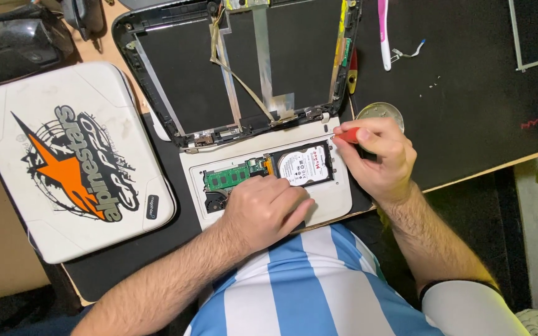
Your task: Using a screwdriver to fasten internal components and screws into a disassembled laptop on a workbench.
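Right grip point(378, 155) closed on red screwdriver point(347, 134) | left grip point(266, 208) flat, empty, on laptop base point(331, 202)

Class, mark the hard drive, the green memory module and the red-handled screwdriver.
hard drive point(302, 165), head view, on its white label.
green memory module point(226, 178), head view, on its board's middle.
red-handled screwdriver point(348, 134), head view, on its red handle.

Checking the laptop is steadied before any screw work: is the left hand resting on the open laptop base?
Touching. The head view shows the left hand lying flat on the white laptop base, beside the hard drive.
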